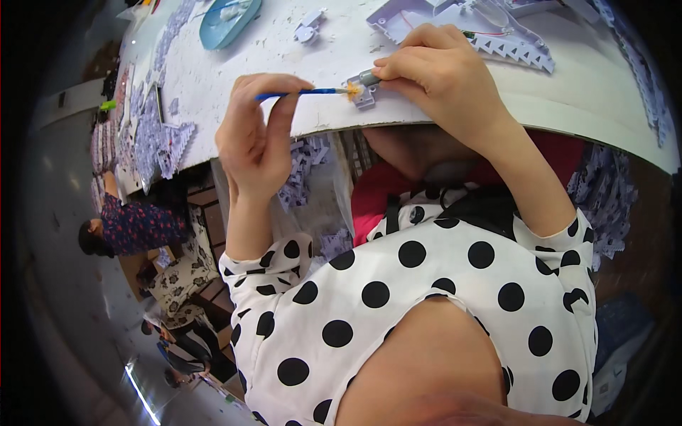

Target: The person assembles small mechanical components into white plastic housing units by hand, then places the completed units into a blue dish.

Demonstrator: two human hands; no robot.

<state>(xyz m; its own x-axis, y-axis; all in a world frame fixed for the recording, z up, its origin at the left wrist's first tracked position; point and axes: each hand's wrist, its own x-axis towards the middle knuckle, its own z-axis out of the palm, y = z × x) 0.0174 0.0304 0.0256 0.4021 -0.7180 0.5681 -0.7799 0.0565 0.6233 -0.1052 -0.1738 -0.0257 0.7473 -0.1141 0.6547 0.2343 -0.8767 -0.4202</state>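
Near the table's front edge lies a small pale plastic part [364, 101] with a grey cylinder [368, 77], likely a small motor, on it. My right hand [455, 89] pinches the end of that cylinder between thumb and fingers. From the left, my left hand [256, 135] grips a thin blue brush [302, 92] by its handle. The brush's tip meets a yellow-orange toothed piece [352, 90], which looks like a gear, on the pale part. Contact between tip and teeth is too small to make out exactly.
A light blue dish [213, 34] sits at the far left, beside another small pale part [310, 27]. Behind my right hand is an open plastic housing [529, 55] with wires. Pale parts heap at the table's left [160, 145] and below its edge [305, 170]. Other people work at left.
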